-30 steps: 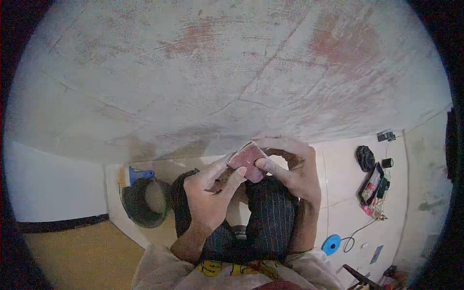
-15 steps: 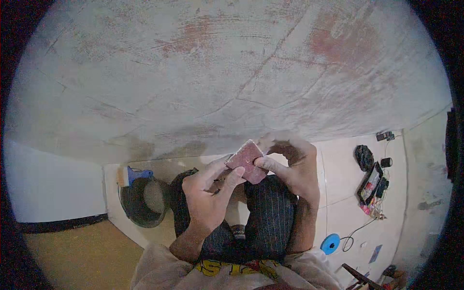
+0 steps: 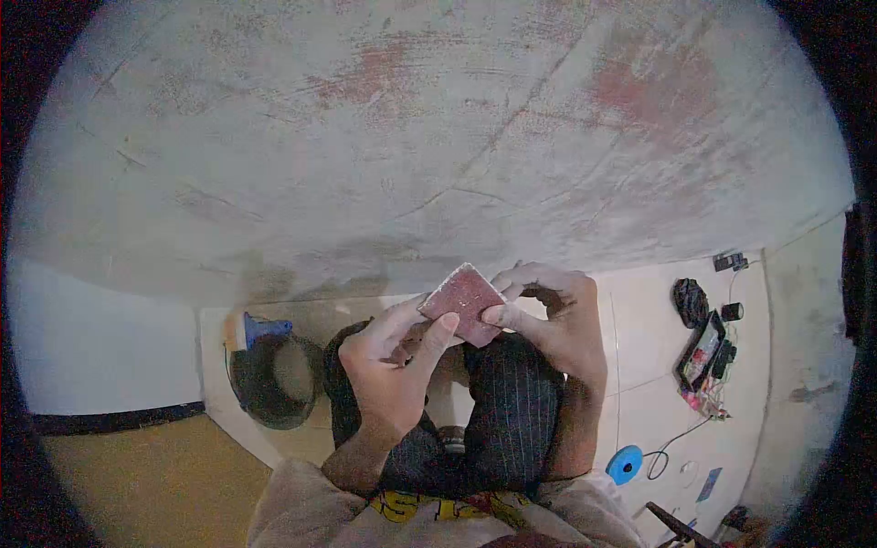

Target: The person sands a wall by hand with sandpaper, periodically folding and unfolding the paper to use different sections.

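A small reddish-brown piece of sandpaper (image 3: 464, 306) with whitish, dusty edges is held up between both hands, above the knees. My left hand (image 3: 393, 356) pinches its lower left side, the thumb on the front face and the fingers behind. On the right side, my right hand (image 3: 557, 315) grips it between thumb and fingers, its other fingers curled. Pale dust covers the fingers of both hands. Just beyond stands a grey-white wall (image 3: 411, 164) with reddish worn patches and cracks; the sandpaper appears apart from it.
A dark bucket (image 3: 271, 388) stands on the left of the tiled floor, beside a blue object (image 3: 267, 331). To the right lie a black tray of small items (image 3: 699, 352), a black bag (image 3: 690, 301) and a blue disc (image 3: 625, 465) near a cable. A brown surface (image 3: 146, 475) lies lower left.
The sandpaper has turned slightly, so one corner points more squarely upward. Both hands keep hold of it and have shifted only a little. The view has moved slightly.
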